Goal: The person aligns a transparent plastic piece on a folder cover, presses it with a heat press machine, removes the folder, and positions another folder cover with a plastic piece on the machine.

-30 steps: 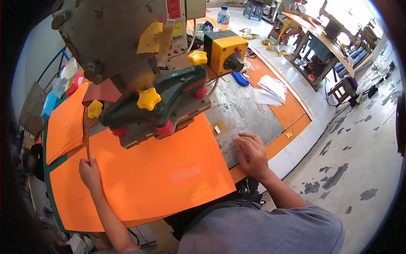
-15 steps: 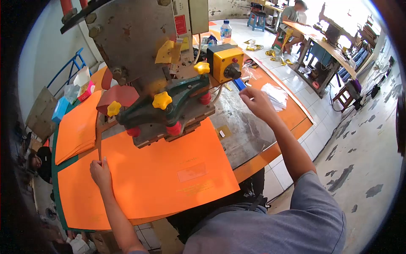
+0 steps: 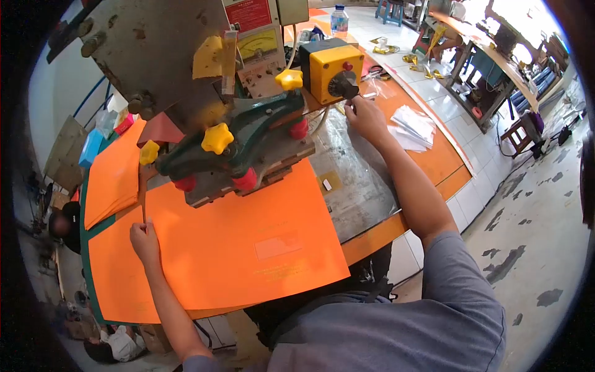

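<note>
A large orange sheet (image 3: pixel 211 260) with a pale rectangular patch and faint print lies partly under the press head (image 3: pixel 242 149), which has yellow star knobs and red collars. My left hand (image 3: pixel 145 242) is closed at the sheet's left edge, thumb and fingers pinching it. Just below the black dial of a yellow control box (image 3: pixel 322 74) is my right hand (image 3: pixel 369 118), its fingers curled. Whatever those fingers hold, if anything, is hidden. A small white piece (image 3: pixel 370 96) shows beside its knuckles. On the metal bed lies a small tan piece with a white bit (image 3: pixel 328 183).
A stack of orange sheets (image 3: pixel 113 180) lies at the left, near a blue box (image 3: pixel 92 149). White papers (image 3: pixel 412 127), scissors (image 3: pixel 376 73) and a water bottle (image 3: pixel 339 21) are on the right and back. Other people are partly visible at the edges.
My right hand has moved up and slightly left, closer to the control box dial, covering the blue object seen before. My left hand stays at the sheet's edge. The view has shifted.
</note>
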`<state>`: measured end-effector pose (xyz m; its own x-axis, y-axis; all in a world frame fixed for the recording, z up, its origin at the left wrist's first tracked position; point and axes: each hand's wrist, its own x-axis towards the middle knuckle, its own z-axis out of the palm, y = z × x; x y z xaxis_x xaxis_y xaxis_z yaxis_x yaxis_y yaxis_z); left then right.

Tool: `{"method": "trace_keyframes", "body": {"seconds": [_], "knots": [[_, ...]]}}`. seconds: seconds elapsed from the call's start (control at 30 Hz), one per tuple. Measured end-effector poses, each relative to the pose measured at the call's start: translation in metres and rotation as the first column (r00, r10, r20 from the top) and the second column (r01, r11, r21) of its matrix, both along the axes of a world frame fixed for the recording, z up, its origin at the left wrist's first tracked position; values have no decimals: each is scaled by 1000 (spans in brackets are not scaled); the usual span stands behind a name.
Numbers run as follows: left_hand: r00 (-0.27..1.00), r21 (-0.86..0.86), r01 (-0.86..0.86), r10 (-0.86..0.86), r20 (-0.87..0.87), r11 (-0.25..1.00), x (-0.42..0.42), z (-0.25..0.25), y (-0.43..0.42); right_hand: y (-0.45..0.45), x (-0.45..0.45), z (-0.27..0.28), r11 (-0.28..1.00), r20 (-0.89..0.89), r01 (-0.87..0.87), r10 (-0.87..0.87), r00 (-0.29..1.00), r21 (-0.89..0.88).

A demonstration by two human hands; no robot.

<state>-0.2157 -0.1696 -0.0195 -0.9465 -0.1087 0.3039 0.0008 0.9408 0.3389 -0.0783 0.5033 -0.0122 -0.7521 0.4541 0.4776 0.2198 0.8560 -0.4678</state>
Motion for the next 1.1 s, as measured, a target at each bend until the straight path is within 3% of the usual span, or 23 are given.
{"method": "trace_keyframes", "body": {"seconds": [0.1,0.27,0.37,0.5,0.6,0.73,0.77,0.87,0.97,1.1], "knots": [[1000,-44,24,-25,-12,999,-6,-8,-10,5,6,-1,999,92,-11,8,996,39],[998,65,53,-51,-30,996,1,0,-6,-5,11,17,998,211,-62,58,976,14],[991,132,101,-88,-99,986,0,-7,-10,-12,15,21,931,260,-363,358,897,-32],[1000,188,31,-31,-8,982,8,5,-3,-44,25,47,887,359,-432,461,812,-161],[998,253,46,-32,-60,966,6,2,-6,-55,26,49,829,306,-513,559,770,-223],[995,296,17,12,-95,955,13,9,-4,-63,26,51,814,349,-540,580,737,-212],[990,314,39,6,-140,949,12,6,-6,-56,22,33,768,245,-627,638,730,-132],[978,283,32,29,-208,959,1,-6,-18,-58,23,34,778,266,-611,625,734,-146],[988,288,-84,117,-101,954,3,-1,-16,-63,25,43,790,341,-579,611,714,-204],[978,288,-125,167,-126,949,-4,-7,-15,-73,24,47,779,355,-594,623,697,-201]]}}
